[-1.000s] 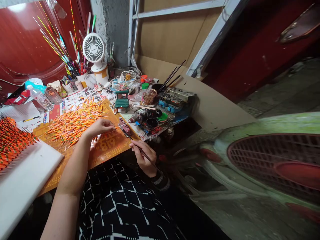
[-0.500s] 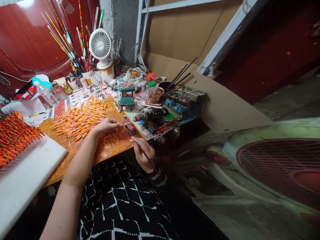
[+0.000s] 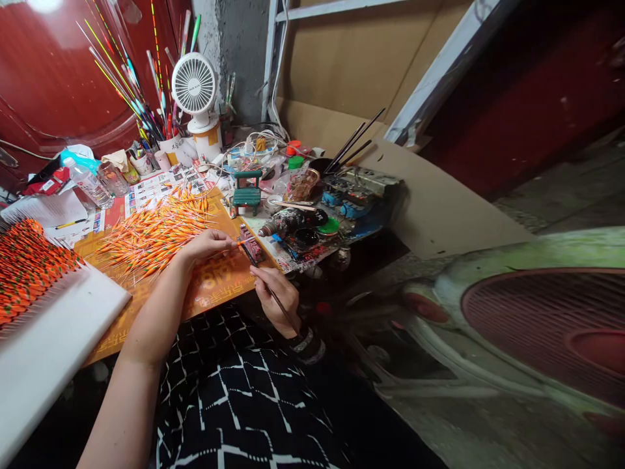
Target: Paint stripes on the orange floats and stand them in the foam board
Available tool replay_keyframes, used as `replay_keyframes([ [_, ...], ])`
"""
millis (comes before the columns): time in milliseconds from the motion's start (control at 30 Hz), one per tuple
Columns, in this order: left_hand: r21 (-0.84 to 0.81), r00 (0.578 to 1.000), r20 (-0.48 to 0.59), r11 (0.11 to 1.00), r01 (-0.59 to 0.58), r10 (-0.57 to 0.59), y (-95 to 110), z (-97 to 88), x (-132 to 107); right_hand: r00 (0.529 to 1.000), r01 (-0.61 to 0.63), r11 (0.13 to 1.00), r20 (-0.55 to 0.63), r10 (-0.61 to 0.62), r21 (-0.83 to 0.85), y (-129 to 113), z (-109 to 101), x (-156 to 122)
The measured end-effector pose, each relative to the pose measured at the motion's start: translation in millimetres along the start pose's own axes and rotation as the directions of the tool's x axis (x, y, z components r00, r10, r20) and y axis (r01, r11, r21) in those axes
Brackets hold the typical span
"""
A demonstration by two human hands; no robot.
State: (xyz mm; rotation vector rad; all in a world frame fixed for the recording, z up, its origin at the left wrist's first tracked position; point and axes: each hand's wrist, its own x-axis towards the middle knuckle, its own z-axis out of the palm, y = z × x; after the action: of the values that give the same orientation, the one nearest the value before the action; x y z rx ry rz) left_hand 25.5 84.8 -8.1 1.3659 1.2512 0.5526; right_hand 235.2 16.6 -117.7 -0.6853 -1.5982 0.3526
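My left hand (image 3: pixel 215 242) pinches a thin orange fishing float (image 3: pixel 243 241), its pale tip pointing right over a small dark red block (image 3: pixel 252 247) on the board. A slim dark paintbrush (image 3: pixel 277 298) is held like a pen in my right hand (image 3: pixel 279 301). The brush's front end reaches up toward the float; whether the two touch I cannot make out. Behind my left hand lies a big heap of orange floats (image 3: pixel 156 228) with green marks. More finished-looking floats (image 3: pixel 32 270) stand in dense rows in a white foam slab (image 3: pixel 63 345) at the left.
A paint-stained bench (image 3: pixel 312 260) right of the orange board (image 3: pixel 215 286) carries a dark bottle (image 3: pixel 280 225), a green lid (image 3: pixel 330 226) and brushes (image 3: pixel 354 146). A small green chair-shaped stand (image 3: pixel 247 193) and a white fan (image 3: pixel 194 85) sit behind. A large floor fan (image 3: pixel 547 326) is at right.
My right hand has shifted slightly left and up, bringing the paintbrush's front end closer to the float. The left hand keeps its pinch in nearly the same place.
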Motion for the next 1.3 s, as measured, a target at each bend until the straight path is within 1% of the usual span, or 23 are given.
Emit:
replay_keyframes([
  [233, -0.023, 1.0, 0.01, 1.0, -0.011, 0.011, -5.8, -1.7, 3.2, 1.0, 0.004, 1.0, 0.007, -0.004, -0.025, 0.3, 0.1, 0.4],
  [433, -0.04, 1.0, 0.02, 0.999, -0.006, 0.007, -5.6, -1.2, 3.4, 1.0, 0.015, 1.0, -0.001, -0.015, -0.007, -1.8, 0.7, 1.9],
  [633, -0.025, 1.0, 0.018, 1.0, -0.01, 0.011, -3.4, -0.8, 1.9, 1.0, -0.023, 0.997, -0.011, 0.024, 0.068, -13.1, -0.5, -0.4],
  [767, -0.036, 1.0, 0.013, 0.999, -0.025, 0.025, -2.7, 1.2, 0.7, 0.999, 0.022, 0.994, 0.044, -0.027, 0.107, -27.0, 5.5, -6.4],
  [867, -0.049, 1.0, 0.009, 0.999, -0.024, 0.025, -4.6, 1.8, 1.2, 0.994, 0.07, 0.992, 0.081, -0.079, 0.103, -33.8, 12.7, -11.1],
  [1033, -0.058, 0.998, 0.021, 0.997, -0.052, 0.054, -9.3, 0.8, 3.3, 0.988, 0.111, 0.992, 0.099, -0.116, 0.053, -34.0, 19.7, -16.4],
  [1167, -0.068, 0.998, 0.031, 0.997, -0.048, 0.05, -10.1, 0.7, 3.6, 0.987, 0.103, 0.994, 0.121, -0.107, 0.039, -33.3, 20.3, -17.6],
  [1300, -0.083, 0.998, 0.036, 0.995, -0.056, 0.059, -10.6, 1.0, 3.8, 0.988, 0.101, 0.994, 0.11, -0.105, 0.037, -34.1, 21.5, -18.0],
])
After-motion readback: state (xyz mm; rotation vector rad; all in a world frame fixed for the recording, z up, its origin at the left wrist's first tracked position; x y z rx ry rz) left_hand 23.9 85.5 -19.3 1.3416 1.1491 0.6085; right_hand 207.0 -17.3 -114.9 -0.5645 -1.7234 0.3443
